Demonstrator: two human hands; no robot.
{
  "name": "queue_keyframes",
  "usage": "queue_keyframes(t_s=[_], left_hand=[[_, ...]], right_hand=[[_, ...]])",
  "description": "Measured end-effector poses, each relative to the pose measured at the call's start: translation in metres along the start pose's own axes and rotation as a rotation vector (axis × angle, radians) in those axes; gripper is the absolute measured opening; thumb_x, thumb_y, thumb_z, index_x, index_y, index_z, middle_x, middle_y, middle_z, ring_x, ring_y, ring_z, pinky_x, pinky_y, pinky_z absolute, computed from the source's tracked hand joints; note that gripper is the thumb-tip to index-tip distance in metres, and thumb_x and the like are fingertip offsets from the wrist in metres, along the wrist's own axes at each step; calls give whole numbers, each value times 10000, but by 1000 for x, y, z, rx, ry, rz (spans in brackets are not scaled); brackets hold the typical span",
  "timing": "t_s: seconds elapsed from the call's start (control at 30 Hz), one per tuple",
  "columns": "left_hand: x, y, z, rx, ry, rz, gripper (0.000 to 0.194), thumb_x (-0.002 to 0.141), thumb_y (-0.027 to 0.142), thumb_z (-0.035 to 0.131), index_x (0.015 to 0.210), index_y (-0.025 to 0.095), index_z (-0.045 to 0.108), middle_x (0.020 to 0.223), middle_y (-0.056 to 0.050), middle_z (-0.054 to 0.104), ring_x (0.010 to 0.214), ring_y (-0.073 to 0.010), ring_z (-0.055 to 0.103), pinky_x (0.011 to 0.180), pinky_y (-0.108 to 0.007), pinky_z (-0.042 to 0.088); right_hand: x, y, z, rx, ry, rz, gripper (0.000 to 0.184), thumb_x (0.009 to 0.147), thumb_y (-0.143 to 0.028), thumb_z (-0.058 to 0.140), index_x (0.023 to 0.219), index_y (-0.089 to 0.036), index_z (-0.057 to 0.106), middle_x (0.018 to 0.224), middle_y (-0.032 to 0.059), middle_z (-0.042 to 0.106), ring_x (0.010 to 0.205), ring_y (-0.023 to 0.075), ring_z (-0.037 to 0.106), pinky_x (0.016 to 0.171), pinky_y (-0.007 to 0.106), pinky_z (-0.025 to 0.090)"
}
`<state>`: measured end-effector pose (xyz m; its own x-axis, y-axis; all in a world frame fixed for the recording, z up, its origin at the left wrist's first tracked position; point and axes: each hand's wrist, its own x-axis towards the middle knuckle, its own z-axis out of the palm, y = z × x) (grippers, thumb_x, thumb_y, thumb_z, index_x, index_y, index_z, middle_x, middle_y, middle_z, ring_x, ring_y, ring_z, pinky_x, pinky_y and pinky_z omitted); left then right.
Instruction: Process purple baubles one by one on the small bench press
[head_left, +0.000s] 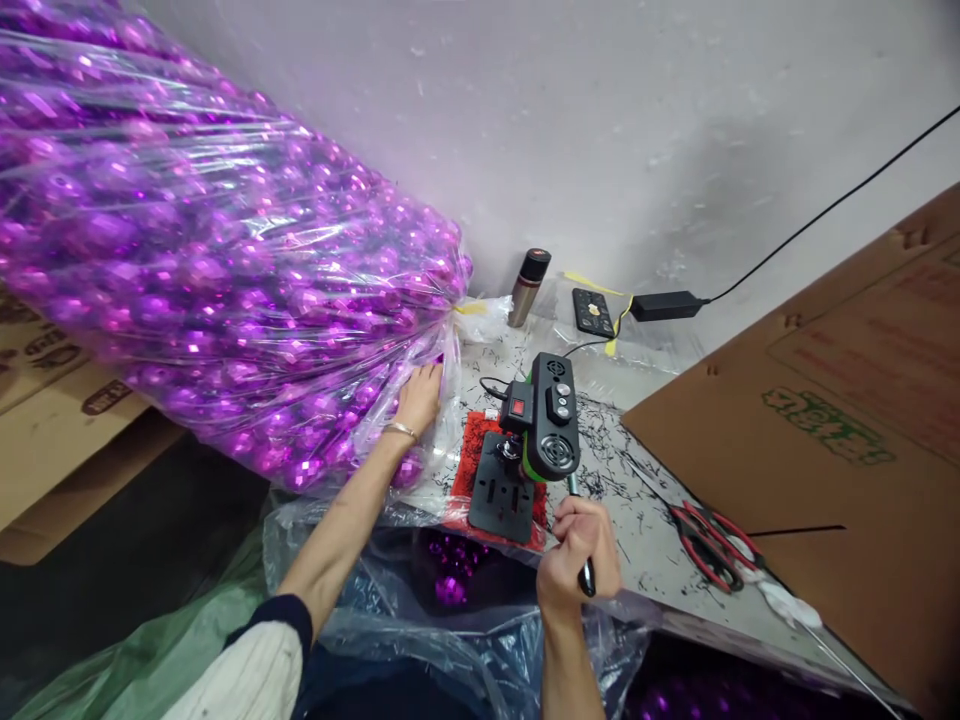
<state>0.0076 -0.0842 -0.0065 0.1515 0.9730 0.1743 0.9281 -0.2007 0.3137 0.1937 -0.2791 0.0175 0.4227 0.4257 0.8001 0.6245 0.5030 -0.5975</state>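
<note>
My left hand (pixel 418 400), a bracelet at its wrist, reaches into a slit near the tied neck of a large clear plastic bag (pixel 247 250) full of shiny purple faceted baubles. Its fingers look curled, with the tips hidden, so what they hold cannot be made out. My right hand (pixel 579 560) is closed round the black-ended lever handle (pixel 587 578) of a small black machine (pixel 555 415). The machine has knobs, round vents and a red switch. Its slotted black base plate (pixel 501 490) rests on a red mat (pixel 466 465) at the table's front edge.
Behind the machine stand a metal flask (pixel 529 285), a dark phone-like slab (pixel 592 311) and a power adapter (pixel 666 306) with a cable. Red-handled scissors (pixel 712 545) lie by a large carton (pixel 817 430). Black scraps litter the table (pixel 645 570). An open plastic bag (pixel 420 645) with baubles hangs below.
</note>
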Motion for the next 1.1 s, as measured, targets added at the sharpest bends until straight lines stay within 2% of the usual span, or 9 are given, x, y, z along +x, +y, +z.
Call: queue_keyframes(t_s=[0.1, 0.3, 0.5, 0.6, 0.67, 0.73, 0.9, 1.0, 1.1], left_hand=[[27, 7, 6, 106, -85, -34, 532, 908, -19, 432, 1402, 80, 601, 1369, -259, 676, 1278, -361, 673, 1054, -521, 585], [15, 8, 15, 133, -161, -41, 522, 912, 2, 467, 1421, 60, 565, 1476, -298, 574, 1268, -388, 675, 1049, -522, 568], [8, 6, -5, 115, -234, 7, 510, 830, -5, 624, 1330, 93, 639, 1449, -254, 606, 1241, -363, 689, 1088, -464, 556], [-6, 4, -21, 92, -222, 2, 552, 850, 144, 725, 1389, 98, 619, 1339, -240, 666, 1181, -382, 707, 1032, -479, 577], [-21, 1, -30, -53, -142, 2, 584, 904, 332, 738, 1443, 150, 604, 1273, -195, 711, 1170, -376, 707, 1029, -489, 572], [-39, -3, -34, -371, -96, -13, 601, 911, 492, 734, 1428, 205, 624, 1194, -129, 757, 1138, -342, 719, 1021, -472, 577], [-84, 4, -8, -1174, -251, -125, 760, 777, 535, 850, 1413, 202, 600, 1193, -95, 782, 1053, -268, 762, 956, -423, 625], [-106, 19, 18, -1266, -287, -125, 769, 764, 484, 879, 1424, 211, 594, 1254, -105, 768, 1103, -265, 761, 996, -433, 623], [-121, 33, 39, -1133, -266, -67, 697, 804, 475, 863, 1405, 218, 624, 1331, -118, 749, 1191, -292, 742, 1069, -474, 593]], right_hand=[[-1, 1, -2, -6, -16, 2, 417, 1071, -194, 451, 659, -219, 509, 648, -33, 543, 644, 124, 585, 599, 275, 401], [-7, 5, -1, -2, -18, 3, 392, 1069, -182, 440, 685, -229, 507, 657, -32, 555, 646, 124, 594, 616, 281, 412], [-10, 8, -2, -13, -43, 26, 392, 1088, -237, 419, 702, -235, 490, 678, -25, 577, 633, 123, 617, 585, 275, 433], [-7, 5, -2, -14, -49, 6, 404, 1088, -225, 418, 692, -229, 492, 673, -27, 576, 623, 116, 612, 577, 270, 430], [-3, 3, -1, -17, -38, -11, 410, 1084, -208, 428, 680, -224, 498, 666, -30, 572, 623, 113, 605, 582, 269, 427], [1, 0, 0, -14, -22, -15, 418, 1082, -199, 432, 669, -222, 496, 649, -34, 556, 627, 114, 602, 590, 272, 430], [14, -9, 3, -4, 14, 19, 410, 1078, -199, 452, 672, -218, 510, 620, -43, 529, 603, 114, 578, 580, 278, 414], [21, -14, 3, 3, 3, 53, 402, 1076, -197, 465, 677, -218, 511, 626, -43, 532, 609, 114, 577, 586, 283, 417], [26, -17, 3, 5, 0, 76, 405, 1077, -206, 469, 673, -222, 499, 624, -44, 525, 621, 117, 581, 599, 288, 423]])
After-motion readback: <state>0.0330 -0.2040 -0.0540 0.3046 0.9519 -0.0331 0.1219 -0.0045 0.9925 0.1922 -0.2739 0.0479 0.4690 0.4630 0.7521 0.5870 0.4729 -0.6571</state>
